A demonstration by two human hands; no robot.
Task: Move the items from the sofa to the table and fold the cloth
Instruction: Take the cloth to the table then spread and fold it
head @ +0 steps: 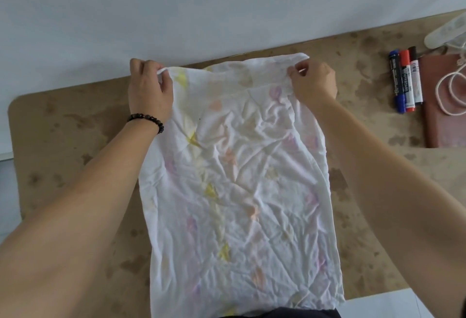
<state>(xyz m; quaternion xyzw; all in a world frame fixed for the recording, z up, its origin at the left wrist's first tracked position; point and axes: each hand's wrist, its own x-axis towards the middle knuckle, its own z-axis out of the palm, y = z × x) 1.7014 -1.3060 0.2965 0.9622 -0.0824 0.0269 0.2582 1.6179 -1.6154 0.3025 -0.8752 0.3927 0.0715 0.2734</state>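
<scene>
A white, wrinkled cloth (pixel 242 186) with faint yellow, pink and orange marks lies spread lengthwise on the mottled brown table (pixel 65 141). My left hand (pixel 148 90), with a dark bead bracelet at the wrist, pinches the cloth's far left corner. My right hand (pixel 312 80) pinches the far right corner. Both far corners are slightly raised near the table's back edge. The cloth's near end hangs at the table's front edge by my body.
Three markers (pixel 404 80) (blue, red, black) lie side by side at the right. Beside them sits a reddish-brown notebook (pixel 438 120) with a coiled white cord (pixel 451 90) on it. A pale object (pixel 446 30) is at the far right corner. A white wall stands behind the table.
</scene>
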